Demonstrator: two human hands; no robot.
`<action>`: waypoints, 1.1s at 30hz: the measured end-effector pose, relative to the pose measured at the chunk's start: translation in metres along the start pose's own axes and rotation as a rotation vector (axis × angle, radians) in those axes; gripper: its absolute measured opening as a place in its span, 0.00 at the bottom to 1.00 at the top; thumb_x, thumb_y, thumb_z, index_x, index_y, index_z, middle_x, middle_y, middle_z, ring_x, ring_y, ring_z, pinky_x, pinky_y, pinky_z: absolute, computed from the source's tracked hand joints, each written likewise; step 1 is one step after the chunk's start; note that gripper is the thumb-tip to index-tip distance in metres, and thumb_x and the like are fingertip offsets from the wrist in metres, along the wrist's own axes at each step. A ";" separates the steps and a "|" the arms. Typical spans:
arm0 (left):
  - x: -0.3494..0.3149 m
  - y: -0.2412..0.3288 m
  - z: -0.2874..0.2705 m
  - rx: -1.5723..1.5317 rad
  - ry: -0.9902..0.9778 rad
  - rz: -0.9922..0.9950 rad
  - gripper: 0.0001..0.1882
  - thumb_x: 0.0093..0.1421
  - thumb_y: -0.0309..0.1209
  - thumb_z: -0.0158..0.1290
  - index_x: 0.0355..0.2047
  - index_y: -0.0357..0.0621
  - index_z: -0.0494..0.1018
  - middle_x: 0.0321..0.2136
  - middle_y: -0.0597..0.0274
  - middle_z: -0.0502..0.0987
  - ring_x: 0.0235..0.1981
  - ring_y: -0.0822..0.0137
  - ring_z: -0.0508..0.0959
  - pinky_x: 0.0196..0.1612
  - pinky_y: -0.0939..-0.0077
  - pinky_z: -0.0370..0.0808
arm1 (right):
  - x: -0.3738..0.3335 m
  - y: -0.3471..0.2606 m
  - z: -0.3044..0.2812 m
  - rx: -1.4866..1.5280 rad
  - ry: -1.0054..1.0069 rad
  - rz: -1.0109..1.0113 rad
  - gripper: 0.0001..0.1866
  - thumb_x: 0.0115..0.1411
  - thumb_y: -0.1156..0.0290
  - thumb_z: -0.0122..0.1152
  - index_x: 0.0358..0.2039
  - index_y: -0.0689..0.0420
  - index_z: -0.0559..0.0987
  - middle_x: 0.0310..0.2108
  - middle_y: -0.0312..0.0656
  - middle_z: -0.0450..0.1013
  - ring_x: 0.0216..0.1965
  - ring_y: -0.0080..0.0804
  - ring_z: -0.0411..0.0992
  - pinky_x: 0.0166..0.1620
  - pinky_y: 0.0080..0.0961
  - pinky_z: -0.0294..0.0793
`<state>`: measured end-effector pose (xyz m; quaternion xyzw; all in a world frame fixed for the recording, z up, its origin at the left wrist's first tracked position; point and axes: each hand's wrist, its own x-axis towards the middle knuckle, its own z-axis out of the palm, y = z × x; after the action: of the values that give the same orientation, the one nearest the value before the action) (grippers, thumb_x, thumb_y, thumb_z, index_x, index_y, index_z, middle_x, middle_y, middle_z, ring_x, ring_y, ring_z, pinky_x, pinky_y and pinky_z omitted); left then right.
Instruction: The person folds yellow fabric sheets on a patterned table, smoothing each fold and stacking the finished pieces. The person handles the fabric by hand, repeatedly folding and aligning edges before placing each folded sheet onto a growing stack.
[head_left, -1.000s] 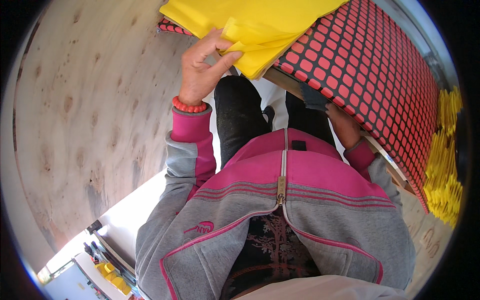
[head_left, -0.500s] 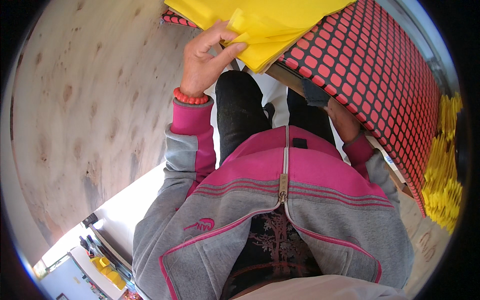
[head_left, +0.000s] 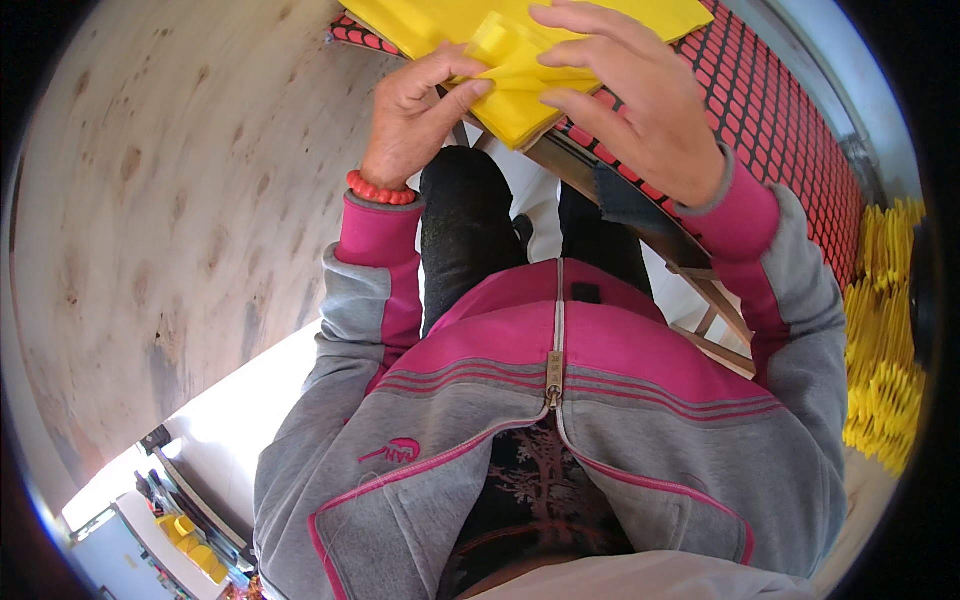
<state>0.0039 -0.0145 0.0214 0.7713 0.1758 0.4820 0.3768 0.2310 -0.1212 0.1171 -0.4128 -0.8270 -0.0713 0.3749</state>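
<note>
A stack of thin yellow sheets [head_left: 518, 122], fabric-like, lies at the top of the view on a surface covered in a red-and-black pattern [head_left: 775, 130]. My left hand [head_left: 412, 120], with a red beaded bracelet at the wrist, pinches the near left edge of the top sheet between thumb and fingers. A lifted, see-through fold of that sheet stands up beside my fingertips. Over the right part of the stack is my right hand [head_left: 650, 105], its fingers spread and nothing visible in them. Its fingertips point at the raised fold; whether they touch the sheet is unclear.
A large pale wooden board [head_left: 160, 230] fills the left side. Bundles of yellow material [head_left: 885, 380] hang at the far right. Below the patterned surface's edge are a dark cloth [head_left: 630, 195] and a wooden frame [head_left: 722, 308]. Yellow items [head_left: 190, 548] sit at the lower left.
My right hand has come up from beneath the patterned surface's edge to above the yellow stack, fingers spread. My left hand keeps its pinch on the sheet in nearly the same place.
</note>
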 end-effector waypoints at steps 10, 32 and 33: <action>-0.001 -0.002 0.001 -0.072 0.001 -0.068 0.08 0.63 0.24 0.64 0.41 0.36 0.80 0.41 0.63 0.81 0.37 0.77 0.77 0.38 0.81 0.77 | -0.001 0.024 0.038 0.066 0.051 -0.010 0.08 0.56 0.72 0.70 0.33 0.58 0.78 0.50 0.49 0.79 0.55 0.52 0.75 0.59 0.45 0.72; 0.003 0.002 0.002 0.133 0.010 0.121 0.15 0.57 0.25 0.69 0.43 0.36 0.78 0.40 0.62 0.82 0.39 0.73 0.80 0.42 0.79 0.79 | -0.003 0.025 0.048 0.120 0.100 0.031 0.07 0.61 0.71 0.66 0.36 0.59 0.78 0.45 0.51 0.79 0.53 0.55 0.76 0.58 0.43 0.73; 0.003 0.002 0.003 0.171 0.033 0.156 0.15 0.57 0.25 0.68 0.43 0.37 0.78 0.39 0.62 0.82 0.37 0.74 0.80 0.40 0.80 0.79 | -0.003 0.025 0.048 0.113 0.107 0.028 0.07 0.61 0.71 0.66 0.37 0.59 0.78 0.45 0.51 0.79 0.53 0.54 0.76 0.57 0.43 0.73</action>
<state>0.0077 -0.0146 0.0242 0.8040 0.1620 0.5055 0.2679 0.2237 -0.0860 0.0766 -0.3981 -0.8026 -0.0412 0.4424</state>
